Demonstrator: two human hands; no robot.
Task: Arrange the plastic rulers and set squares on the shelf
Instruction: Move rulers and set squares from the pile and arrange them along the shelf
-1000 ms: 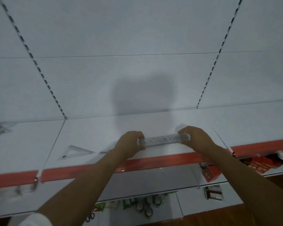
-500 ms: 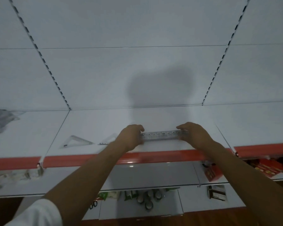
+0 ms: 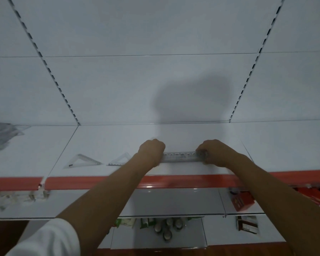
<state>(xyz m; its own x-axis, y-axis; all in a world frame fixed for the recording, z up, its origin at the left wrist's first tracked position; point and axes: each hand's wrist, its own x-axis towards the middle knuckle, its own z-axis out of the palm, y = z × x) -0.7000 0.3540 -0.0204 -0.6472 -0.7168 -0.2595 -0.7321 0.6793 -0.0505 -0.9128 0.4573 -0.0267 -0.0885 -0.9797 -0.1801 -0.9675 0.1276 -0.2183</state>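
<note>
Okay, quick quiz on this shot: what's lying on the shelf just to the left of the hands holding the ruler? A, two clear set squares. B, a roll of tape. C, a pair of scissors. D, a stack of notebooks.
A: two clear set squares lie flat on the white shelf, left of the left hand, which with the right hand grips the ruler.

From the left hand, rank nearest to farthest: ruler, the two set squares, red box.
1. Ruler, gripped in the left hand.
2. Near set square, just left.
3. Far set square, further left.
4. Red box, lower shelf, right.
</note>
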